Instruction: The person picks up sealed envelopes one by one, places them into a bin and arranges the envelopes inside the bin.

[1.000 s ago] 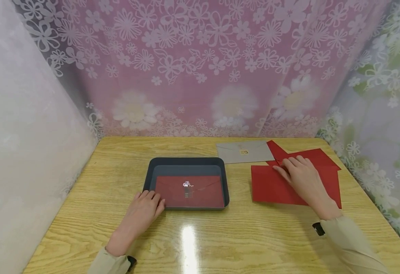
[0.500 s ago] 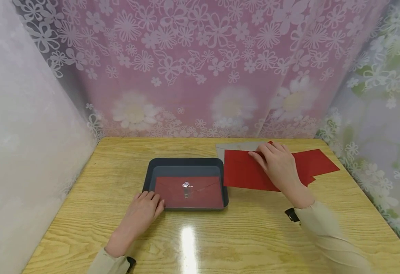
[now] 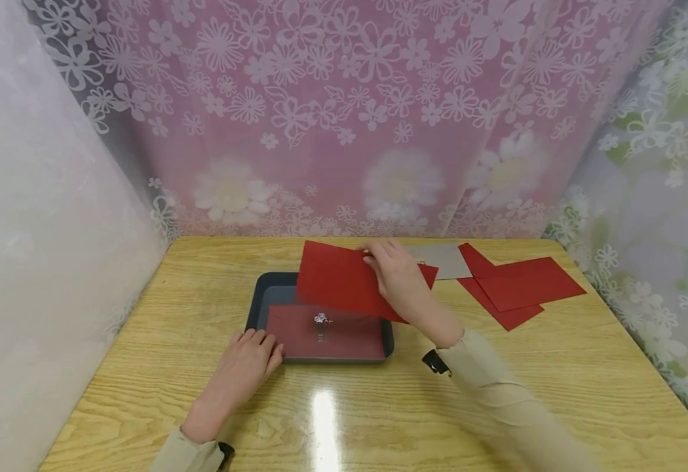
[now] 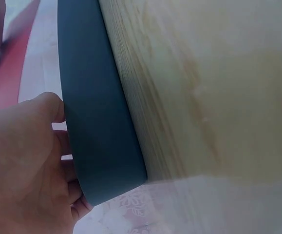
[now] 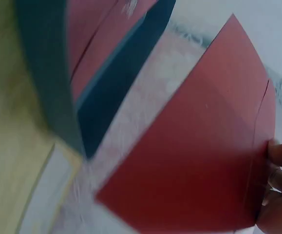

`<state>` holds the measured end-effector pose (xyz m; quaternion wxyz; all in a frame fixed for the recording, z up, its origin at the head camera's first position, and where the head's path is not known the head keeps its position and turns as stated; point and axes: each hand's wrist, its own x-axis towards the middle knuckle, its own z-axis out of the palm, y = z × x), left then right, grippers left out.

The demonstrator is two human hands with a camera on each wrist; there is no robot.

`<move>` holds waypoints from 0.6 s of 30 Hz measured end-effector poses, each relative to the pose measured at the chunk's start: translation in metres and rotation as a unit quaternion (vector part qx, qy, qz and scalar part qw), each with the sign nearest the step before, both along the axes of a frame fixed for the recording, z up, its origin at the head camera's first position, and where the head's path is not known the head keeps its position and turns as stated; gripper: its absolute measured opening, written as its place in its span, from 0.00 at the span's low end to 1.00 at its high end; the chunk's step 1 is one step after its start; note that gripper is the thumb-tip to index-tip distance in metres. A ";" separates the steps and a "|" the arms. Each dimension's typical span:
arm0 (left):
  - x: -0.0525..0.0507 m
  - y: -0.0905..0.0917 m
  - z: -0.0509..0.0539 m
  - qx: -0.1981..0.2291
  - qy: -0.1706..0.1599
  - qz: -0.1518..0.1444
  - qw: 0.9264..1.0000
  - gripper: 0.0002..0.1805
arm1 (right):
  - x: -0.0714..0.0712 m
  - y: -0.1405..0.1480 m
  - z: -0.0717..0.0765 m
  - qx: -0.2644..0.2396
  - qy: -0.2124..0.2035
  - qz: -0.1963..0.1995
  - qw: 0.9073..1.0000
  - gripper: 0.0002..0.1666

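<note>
My right hand (image 3: 401, 282) pinches a red envelope (image 3: 338, 278) by its far edge and holds it tilted above the back right of a dark grey tray (image 3: 259, 298). The right wrist view shows the thumb and fingers on the edge of this held envelope (image 5: 199, 146). Inside the tray lies another red envelope (image 3: 320, 342) with a small white print. At the tray's front left corner is my left hand (image 3: 249, 357). In the left wrist view, that hand's fingers (image 4: 66, 168) curl over the rim of the tray (image 4: 94, 107).
Behind the right hand lies a grey envelope (image 3: 449, 261), partly hidden. Two more red envelopes (image 3: 529, 283) overlap at the table's back right. The wooden table (image 3: 403, 419) is bounded by flowered curtains (image 3: 332, 164) at the back and sides.
My right hand has lifted the red envelope from the right of the table and carried it left over the tray. The left hand and tray stay put.
</note>
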<state>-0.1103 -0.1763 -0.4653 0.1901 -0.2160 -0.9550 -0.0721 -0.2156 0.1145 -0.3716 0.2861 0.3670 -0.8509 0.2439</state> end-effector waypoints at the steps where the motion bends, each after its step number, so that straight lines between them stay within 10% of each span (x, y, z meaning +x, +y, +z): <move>1: 0.000 0.000 0.000 0.001 -0.001 0.001 1.000 0.14 | 0.000 -0.006 -0.002 0.003 -0.018 0.007 1.000 0.12; 18: -0.003 -0.002 -0.003 -0.010 0.033 -0.014 0.999 0.15 | 0.004 -0.041 -0.054 0.158 -0.149 0.025 0.976 0.22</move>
